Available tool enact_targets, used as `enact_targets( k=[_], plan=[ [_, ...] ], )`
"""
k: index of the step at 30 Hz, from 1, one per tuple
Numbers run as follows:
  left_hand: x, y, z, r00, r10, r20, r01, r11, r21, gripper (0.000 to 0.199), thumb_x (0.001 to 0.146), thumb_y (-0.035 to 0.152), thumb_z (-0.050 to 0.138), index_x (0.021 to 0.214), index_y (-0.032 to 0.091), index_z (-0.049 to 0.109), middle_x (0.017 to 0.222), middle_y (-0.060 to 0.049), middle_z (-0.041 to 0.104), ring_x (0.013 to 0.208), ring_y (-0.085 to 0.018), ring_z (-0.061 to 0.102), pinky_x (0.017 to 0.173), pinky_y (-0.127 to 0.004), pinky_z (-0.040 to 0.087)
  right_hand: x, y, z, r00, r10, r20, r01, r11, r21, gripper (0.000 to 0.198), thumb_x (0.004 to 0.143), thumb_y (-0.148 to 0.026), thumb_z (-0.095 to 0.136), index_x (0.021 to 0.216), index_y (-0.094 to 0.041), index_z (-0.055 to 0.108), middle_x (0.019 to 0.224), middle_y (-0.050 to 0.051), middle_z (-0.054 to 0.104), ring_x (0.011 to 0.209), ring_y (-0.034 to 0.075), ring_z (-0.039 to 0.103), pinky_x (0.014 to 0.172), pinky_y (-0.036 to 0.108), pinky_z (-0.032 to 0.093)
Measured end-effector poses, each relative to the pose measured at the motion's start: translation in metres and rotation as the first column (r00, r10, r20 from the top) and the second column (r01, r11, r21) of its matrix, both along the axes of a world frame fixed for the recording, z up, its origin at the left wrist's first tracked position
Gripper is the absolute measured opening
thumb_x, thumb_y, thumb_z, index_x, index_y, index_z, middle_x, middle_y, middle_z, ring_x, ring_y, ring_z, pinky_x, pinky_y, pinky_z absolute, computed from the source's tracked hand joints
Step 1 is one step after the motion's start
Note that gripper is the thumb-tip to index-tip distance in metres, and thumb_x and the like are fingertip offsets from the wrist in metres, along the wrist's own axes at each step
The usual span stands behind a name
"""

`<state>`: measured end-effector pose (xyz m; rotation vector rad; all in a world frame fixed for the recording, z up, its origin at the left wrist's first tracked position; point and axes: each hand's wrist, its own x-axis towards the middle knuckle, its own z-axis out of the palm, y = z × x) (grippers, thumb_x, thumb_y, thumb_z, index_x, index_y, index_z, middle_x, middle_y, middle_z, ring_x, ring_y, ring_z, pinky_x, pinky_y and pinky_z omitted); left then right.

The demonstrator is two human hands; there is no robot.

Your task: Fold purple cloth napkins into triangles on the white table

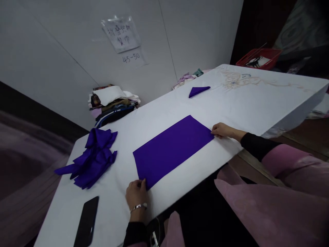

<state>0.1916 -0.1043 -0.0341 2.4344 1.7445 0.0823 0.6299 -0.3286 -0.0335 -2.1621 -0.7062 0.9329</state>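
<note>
A purple cloth napkin [172, 147] lies flat on the white-covered table [164, 120] as a long rectangle. Its near left corner is pinched by my left hand [136, 193], which has a silver bracelet at the wrist. At the near right corner, my right hand [221, 130] grips the cloth between thumb and fingers. Farther back rests a purple cloth folded into a triangle [199, 91]. A crumpled heap of purple cloths [95, 157] lies to the left of my left hand.
A black phone [87, 221] lies at the table's left end. Behind the table are a stack of folded clothes [113, 103] and some pink fabric [185, 79]. At the far right stands a red basket [272, 58]. Handwritten paper signs [122, 34] hang on the wall.
</note>
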Motion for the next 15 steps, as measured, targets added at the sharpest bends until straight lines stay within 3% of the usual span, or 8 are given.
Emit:
enact_targets(
  k=[5,8,11,15],
  plan=[
    [0.0,-0.002,0.0,1.0,0.01,0.014,-0.01,1.0,0.024,0.033,0.08,0.043,0.051,0.086,0.016,0.067,0.092,-0.013,0.066,0.089,-0.027,0.058,0.079,-0.034,0.043,-0.004,0.001,0.014,0.971,0.009,-0.239,0.027,0.989,0.148,0.02,0.072,-0.03,0.065,0.061,-0.017,0.055,0.053,-0.001,0.051,0.043,0.007,0.043,0.04,0.021,0.031],
    [-0.001,-0.001,0.001,0.999,0.022,0.028,-0.022,1.0,0.002,0.033,0.079,0.043,0.05,0.086,0.015,0.067,0.093,-0.013,0.066,0.09,-0.027,0.059,0.079,-0.034,0.044,-0.003,0.0,0.016,0.961,0.001,-0.277,0.037,0.991,0.131,0.02,0.071,-0.031,0.065,0.062,-0.017,0.055,0.053,-0.001,0.051,0.043,0.007,0.042,0.039,0.021,0.028],
    [0.0,-0.001,0.002,0.999,0.031,0.035,-0.03,0.999,-0.045,0.031,0.081,0.04,0.047,0.082,0.017,0.067,0.092,-0.012,0.066,0.087,-0.027,0.06,0.073,-0.034,0.045,0.002,-0.001,0.013,0.981,-0.025,-0.193,0.044,0.995,0.092,0.021,0.072,-0.034,0.063,0.061,-0.018,0.055,0.053,0.0,0.052,0.044,0.008,0.044,0.04,0.022,0.03],
    [0.002,0.001,0.001,0.998,0.019,0.058,-0.016,0.999,-0.046,0.028,0.081,0.038,0.046,0.079,0.018,0.066,0.09,-0.011,0.067,0.083,-0.025,0.061,0.07,-0.033,0.045,0.005,-0.001,0.013,0.998,0.036,0.049,-0.036,0.999,-0.005,0.018,0.071,-0.032,0.062,0.062,-0.018,0.055,0.049,0.0,0.052,0.044,0.01,0.045,0.044,0.025,0.035]
  ],
)
